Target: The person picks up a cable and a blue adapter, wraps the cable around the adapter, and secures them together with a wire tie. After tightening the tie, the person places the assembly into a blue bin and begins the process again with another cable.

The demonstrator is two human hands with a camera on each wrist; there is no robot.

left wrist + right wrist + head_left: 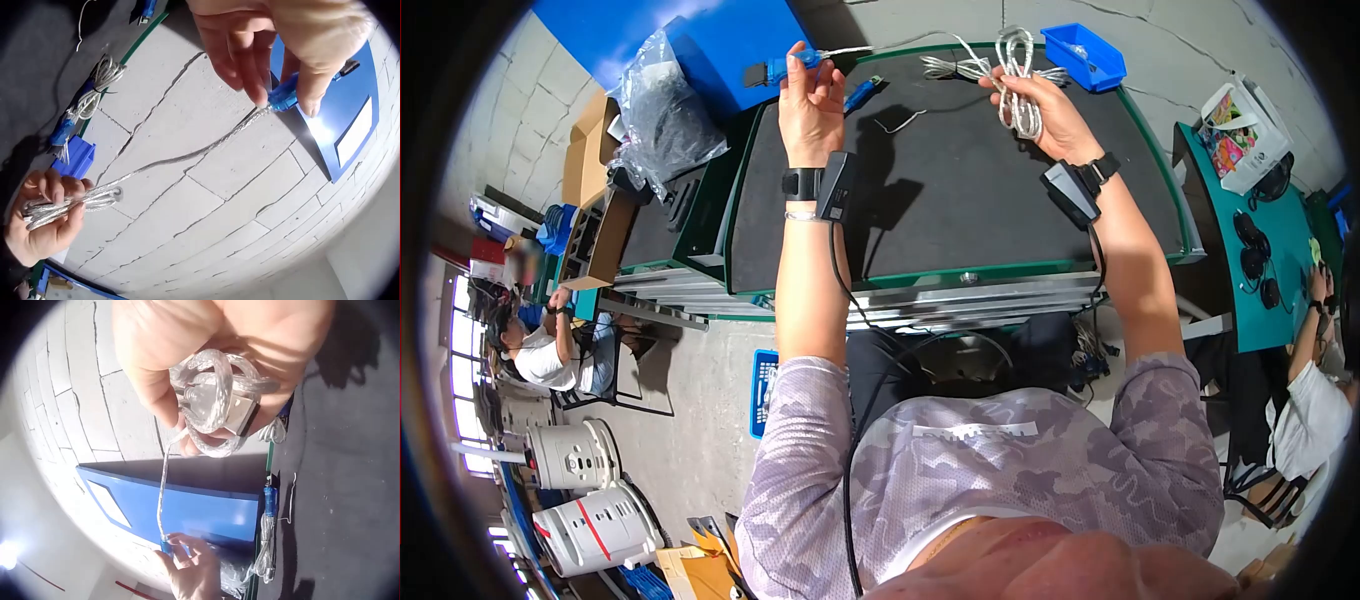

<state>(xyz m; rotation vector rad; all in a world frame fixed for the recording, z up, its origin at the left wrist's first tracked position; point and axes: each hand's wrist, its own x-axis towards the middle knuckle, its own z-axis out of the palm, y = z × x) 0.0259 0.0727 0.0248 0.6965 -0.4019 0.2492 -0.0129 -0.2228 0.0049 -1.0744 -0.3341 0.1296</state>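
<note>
My left hand (812,115) pinches a blue connector (778,69) between thumb and fingers at the mat's upper left; its dark end points left. From it a clear braided cable (206,149) stretches across to my right hand (1050,115), whose fingers curl round the coiled part of the cable (1019,90). In the right wrist view a silvery plug (240,412) sits among the loops in that hand. Another bundled cable (106,78) with blue ends lies on the dark mat (980,200) behind the right hand. A short thin wire (900,122) lies between the hands.
A blue bin (1084,58) stands beyond the mat's back right edge. At left are a blue panel (600,35), a plastic bag (662,110) and a cardboard box (590,160). Two people sit at other tables, left and right. A patterned bag (1240,135) stands on the right table.
</note>
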